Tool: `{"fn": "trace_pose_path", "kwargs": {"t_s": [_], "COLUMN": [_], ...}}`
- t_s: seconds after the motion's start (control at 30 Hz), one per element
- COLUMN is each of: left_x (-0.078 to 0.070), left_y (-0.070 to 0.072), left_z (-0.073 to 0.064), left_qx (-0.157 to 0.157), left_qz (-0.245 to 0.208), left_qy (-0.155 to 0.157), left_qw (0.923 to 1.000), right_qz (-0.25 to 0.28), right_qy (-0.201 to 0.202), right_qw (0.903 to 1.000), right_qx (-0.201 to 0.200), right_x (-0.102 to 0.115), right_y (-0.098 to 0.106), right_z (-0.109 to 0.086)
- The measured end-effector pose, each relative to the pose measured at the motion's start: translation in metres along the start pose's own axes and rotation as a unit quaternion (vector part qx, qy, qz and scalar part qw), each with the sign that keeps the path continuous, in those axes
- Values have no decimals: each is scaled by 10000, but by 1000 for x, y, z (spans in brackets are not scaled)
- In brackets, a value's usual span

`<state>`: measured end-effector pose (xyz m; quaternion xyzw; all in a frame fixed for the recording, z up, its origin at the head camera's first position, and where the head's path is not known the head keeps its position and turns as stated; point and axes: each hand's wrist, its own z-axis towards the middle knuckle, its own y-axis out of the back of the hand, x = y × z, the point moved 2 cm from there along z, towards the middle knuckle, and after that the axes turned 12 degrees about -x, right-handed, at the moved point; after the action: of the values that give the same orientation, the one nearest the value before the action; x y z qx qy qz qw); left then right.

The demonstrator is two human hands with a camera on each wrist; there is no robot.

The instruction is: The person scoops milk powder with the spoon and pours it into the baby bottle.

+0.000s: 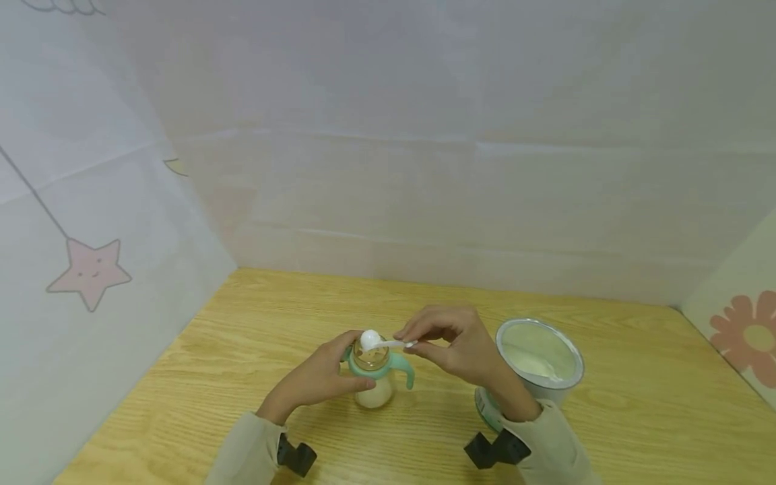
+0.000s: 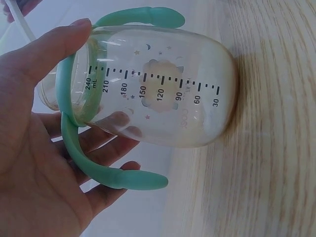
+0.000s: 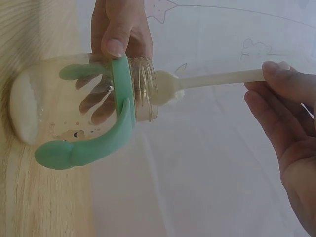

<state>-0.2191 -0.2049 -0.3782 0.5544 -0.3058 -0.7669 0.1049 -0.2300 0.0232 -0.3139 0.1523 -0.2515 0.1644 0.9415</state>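
Note:
A clear baby bottle [image 1: 374,394] with a mint-green two-handled collar [image 2: 74,89] stands upright on the table. Its bottom holds a pale layer, and mL marks run up the side. My left hand [image 1: 327,374] grips it around the neck, thumb on the near side and fingers behind. Over the open mouth is a white scoop [image 1: 370,339], its handle pinched between thumb and fingers of my right hand [image 1: 457,342]. Pale powder shows at the scoop's bowl [image 3: 165,88] in the right wrist view. Whether the bowl touches the bottle's rim I cannot tell.
To the right stands an open can [image 1: 566,386] with pale powder inside, partly hidden by my right wrist. The wooden table [image 1: 291,296] meets a pale printed cloth wall [image 1: 364,195] at the back. Black wrist mounts [image 1: 296,457] sit on both sleeves.

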Motion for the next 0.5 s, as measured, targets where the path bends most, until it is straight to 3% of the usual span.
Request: {"fn": "trace_pose_path", "kwargs": {"t_s": [0.5], "left_x": [2], "left_y": [0], "left_z": [0], "left_qx": [-67], "left_qz": [41], "left_qy": [68], "left_qw": [9999], "right_qz": [26], "right_qy": [79], "right_qw": [9999], "right_qx": [-134], "right_x": [4], "right_y": [2], "right_z": [-7]}}
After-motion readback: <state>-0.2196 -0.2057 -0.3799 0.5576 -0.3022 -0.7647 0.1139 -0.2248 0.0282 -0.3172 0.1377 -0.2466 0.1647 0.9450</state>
